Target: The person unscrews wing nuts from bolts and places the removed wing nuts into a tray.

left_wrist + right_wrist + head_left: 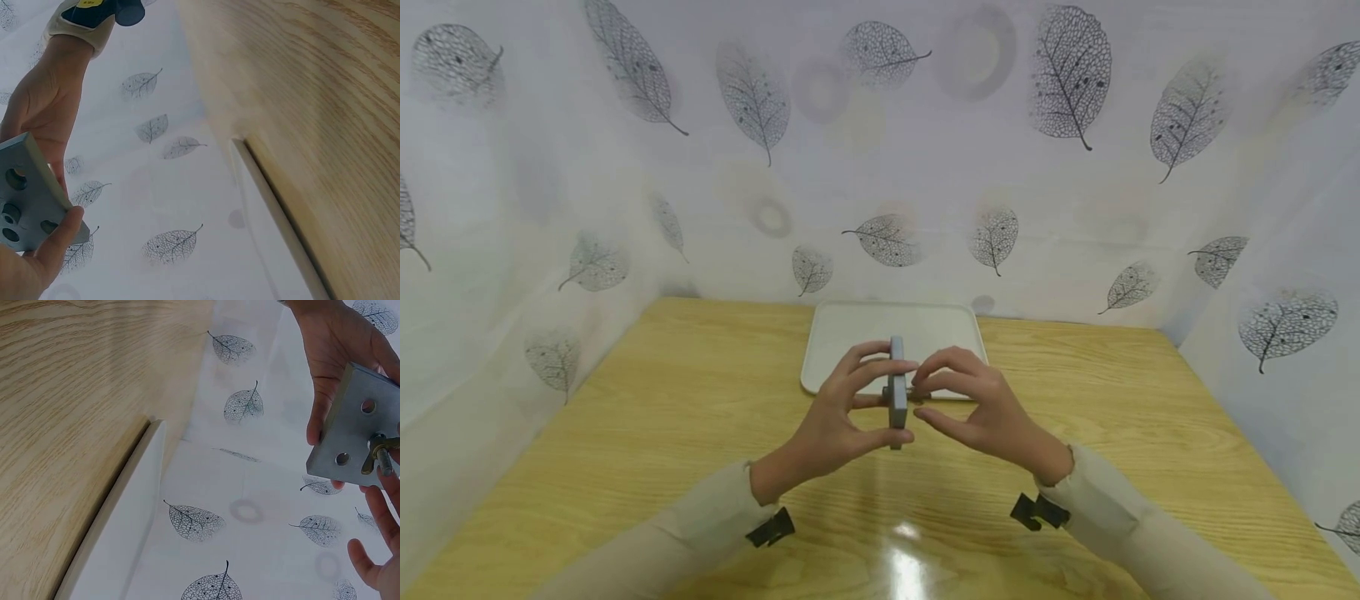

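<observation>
Metal plate [898, 404], best gripped by its edges

We see it raised above the counter [700, 375], on the near side of the tray [850, 329] by the counter's far edge. The left hand [842, 408] grips it between thumb and fingers; the right hand [981, 396] holds thumb and fingers apart beside the bolt [384, 461] and wing nut [369, 464], and we cannot tell whether a fingertip touches. We judge the plate stiff, fairly heavy, smooth enough to slip, hardly fragile. We'd pinch the nut by its wings.
</observation>
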The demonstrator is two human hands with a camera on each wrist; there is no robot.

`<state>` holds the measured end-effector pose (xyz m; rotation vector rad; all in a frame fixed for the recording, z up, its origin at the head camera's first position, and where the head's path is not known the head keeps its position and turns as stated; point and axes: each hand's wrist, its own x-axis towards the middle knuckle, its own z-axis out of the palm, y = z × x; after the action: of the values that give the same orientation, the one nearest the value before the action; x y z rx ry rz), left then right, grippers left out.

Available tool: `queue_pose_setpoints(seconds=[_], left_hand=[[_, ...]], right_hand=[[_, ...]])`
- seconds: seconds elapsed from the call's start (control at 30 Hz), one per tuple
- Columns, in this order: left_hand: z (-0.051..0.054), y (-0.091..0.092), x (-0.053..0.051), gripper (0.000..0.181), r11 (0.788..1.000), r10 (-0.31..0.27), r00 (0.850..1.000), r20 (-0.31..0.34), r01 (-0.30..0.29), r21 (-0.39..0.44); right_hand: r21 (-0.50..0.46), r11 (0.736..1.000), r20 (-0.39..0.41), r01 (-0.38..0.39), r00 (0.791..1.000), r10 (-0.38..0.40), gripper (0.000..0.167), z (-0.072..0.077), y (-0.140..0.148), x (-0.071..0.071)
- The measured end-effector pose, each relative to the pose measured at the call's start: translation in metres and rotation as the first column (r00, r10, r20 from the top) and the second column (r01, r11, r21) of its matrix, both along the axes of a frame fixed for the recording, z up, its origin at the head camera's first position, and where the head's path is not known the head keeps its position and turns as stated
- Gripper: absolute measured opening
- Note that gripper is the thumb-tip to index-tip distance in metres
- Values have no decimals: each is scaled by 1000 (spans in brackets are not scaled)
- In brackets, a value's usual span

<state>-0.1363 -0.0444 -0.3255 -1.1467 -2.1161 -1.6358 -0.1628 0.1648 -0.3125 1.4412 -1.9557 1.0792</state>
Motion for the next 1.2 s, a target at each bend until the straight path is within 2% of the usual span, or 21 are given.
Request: queue_pose_setpoints(seconds=[0.2, 0.47, 0.7, 0.93, 1.07, 1.2], left_hand=[[0, 0, 0, 63, 1000, -10, 1000, -4, 11, 7], [-1, 0, 1, 62, 1000, -21, 1000, -18, 21, 13], [0, -1, 1, 62, 1000, -16, 1000, -20, 16, 9], [1, -1, 1, 63, 1000, -2, 1000, -18, 2, 8], [2, -2, 1, 63, 1000, 6, 1000, -13, -6, 6], [2, -2, 1, 62, 1000, 7, 1000, -8, -7, 1]], right_hand=[[-19, 1000, -1, 9, 1000, -9, 24, 3, -1, -2], [33, 999, 80, 33, 996, -35, 26, 3, -3, -3], [64, 996, 86, 61, 994, -66, 30, 0, -3, -4], [48, 995, 94, 84, 992, -89, 29, 1, 0, -3], [17, 998, 97, 68, 993, -69, 24, 3, 0, -2], [-1, 1000, 64, 29, 998, -29, 15, 3, 0, 0]])
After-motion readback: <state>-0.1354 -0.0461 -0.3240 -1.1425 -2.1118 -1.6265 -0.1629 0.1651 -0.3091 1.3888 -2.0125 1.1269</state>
